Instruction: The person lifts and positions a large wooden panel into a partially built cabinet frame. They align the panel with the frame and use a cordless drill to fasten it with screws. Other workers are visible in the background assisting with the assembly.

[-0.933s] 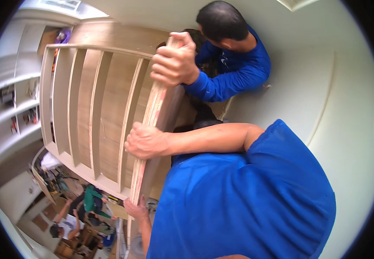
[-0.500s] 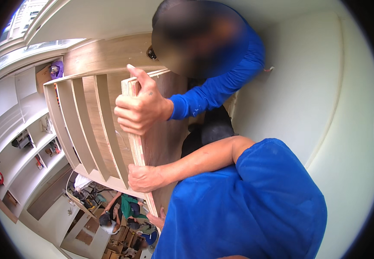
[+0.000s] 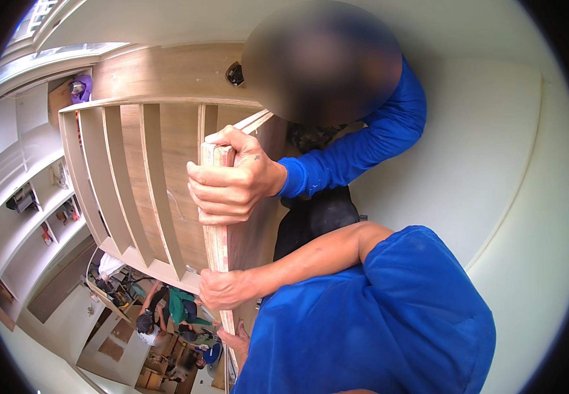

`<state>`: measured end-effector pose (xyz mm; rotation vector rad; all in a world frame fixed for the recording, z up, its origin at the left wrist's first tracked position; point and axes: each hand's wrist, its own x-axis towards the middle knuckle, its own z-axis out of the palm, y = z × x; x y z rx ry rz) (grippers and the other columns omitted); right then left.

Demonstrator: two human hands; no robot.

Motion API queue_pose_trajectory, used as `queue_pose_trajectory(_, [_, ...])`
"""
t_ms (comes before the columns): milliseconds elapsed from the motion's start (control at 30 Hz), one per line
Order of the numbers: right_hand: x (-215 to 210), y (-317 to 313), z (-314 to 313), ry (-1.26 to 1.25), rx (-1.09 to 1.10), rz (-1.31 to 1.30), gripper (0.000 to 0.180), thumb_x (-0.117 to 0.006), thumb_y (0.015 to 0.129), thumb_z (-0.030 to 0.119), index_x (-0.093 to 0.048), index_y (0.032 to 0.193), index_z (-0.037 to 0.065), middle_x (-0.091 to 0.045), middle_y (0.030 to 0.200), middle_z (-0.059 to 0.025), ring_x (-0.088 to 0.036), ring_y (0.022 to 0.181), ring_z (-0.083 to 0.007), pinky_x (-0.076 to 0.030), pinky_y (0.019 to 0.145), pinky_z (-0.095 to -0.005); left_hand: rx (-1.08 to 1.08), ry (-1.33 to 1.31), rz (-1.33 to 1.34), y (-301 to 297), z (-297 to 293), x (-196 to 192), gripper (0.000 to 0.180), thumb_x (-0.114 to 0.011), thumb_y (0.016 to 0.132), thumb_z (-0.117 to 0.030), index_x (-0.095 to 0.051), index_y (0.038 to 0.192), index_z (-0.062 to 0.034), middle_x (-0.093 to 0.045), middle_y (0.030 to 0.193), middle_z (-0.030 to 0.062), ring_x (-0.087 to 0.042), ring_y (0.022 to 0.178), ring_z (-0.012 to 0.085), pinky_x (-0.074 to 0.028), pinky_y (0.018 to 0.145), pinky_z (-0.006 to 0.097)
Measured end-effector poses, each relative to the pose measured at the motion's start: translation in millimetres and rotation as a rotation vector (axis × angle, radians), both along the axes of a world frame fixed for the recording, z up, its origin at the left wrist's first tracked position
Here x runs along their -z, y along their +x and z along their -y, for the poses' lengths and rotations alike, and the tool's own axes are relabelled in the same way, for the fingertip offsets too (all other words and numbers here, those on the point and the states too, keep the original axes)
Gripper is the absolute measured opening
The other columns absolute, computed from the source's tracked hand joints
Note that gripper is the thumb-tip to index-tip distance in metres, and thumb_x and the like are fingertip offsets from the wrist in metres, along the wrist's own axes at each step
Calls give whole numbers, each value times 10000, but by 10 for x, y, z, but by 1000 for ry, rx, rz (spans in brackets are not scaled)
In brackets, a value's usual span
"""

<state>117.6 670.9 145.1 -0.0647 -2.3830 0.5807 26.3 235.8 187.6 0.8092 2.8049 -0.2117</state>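
Plywood board (image 3: 217, 246), raw and layered along its thick edge, and right on it the right hand (image 3: 225, 289), fingers curled over, fist closed snug, no gap showing. Just below, left hand (image 3: 235, 345) against the same edge, thumb apart, wrist lost behind the blue shirt (image 3: 363, 315); hard to tell from here, full grip or just a brace. Up at the top end, a co-worker's hand (image 3: 238, 180), wrapped over the edge, blue sleeve (image 3: 343, 167) leading away to the right.

And on to the board itself: running from that top end down past all three hands, edge toward the camera, brown face turned off to the right. Thick, so likely heavy, probably awkward for one pair of arms. Stiff too, by the look; little fear of breakage, though corners might chip and rough plies might splinter. Face likely slippery, edge likely better for grip. Best holds: well apart along the thick edge, fingers one side, thumb the other.

Farther out, just left, slatted frame (image 3: 153, 151), pale slats side by side; beyond, white shelves (image 3: 18, 226); lower down, a person in green (image 3: 182, 305); far right, pale wall (image 3: 442, 164).
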Motion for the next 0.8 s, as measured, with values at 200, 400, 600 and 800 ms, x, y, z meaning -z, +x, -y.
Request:
queue_pose_trajectory(200, [-51,39,-35,16,5,-4,248,-681,740,348,-676,643,120,-572,606,-20,-524,587,-178,-327,637,-385,1,-31,51,105,-201,-141,731,-898,866,-447,-519,1213,73,-497,1069,255,-525,1036,500,-430,878,566])
queue_pose_trajectory(400, [-68,24,-63,-19,10,2,314,-674,827,377,-651,646,122,-544,603,-2,-533,587,-186,-331,637,-381,42,-53,11,145,-368,-183,720,-911,856,-392,-513,1219,86,-508,1096,270,-526,1051,515,-430,903,586])
queue_pose_trajectory(600, [-136,78,-123,5,-43,53,227,-652,818,317,-635,732,108,-571,664,-12,-571,614,-170,-344,631,-342,-109,57,81,198,-281,-175,721,-955,798,-246,-522,1266,92,-538,1128,288,-534,1110,519,-430,962,576])
queue_pose_trajectory(800, [-148,104,-216,-7,-109,57,270,-648,891,354,-651,761,118,-589,685,4,-596,637,-169,-344,636,-350,-75,1,18,224,-450,-192,699,-971,769,-191,-541,1263,55,-566,1166,279,-543,1134,511,-434,988,566])
